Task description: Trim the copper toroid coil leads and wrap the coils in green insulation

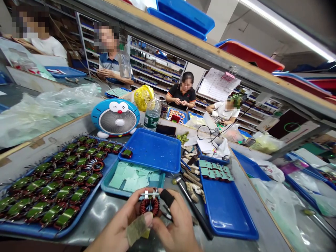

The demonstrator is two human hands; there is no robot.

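My left hand [123,220] and my right hand [175,224] together hold a toroid coil [149,206] wound with dark red copper wire, low in the view. A bright metal wire or pin [149,193] crosses its top. My right forefinger wears a black finger cot [167,197]. A scrap of tan tape or paper [136,229] hangs below the coil by my left thumb. Nearest my left hand is a teal tray [105,187] of pale green insulating sheets [131,180]. A small hammer with a long black handle [194,210] lies to the right of my right hand.
A blue tray [52,232] at left holds rows of green-wrapped coils. Blue trays stand at centre [149,150] and right [225,210]. Beyond them are a round blue fan [115,117], a water bottle [152,113] and several co-workers. A metal shelf rail [199,52] crosses overhead.
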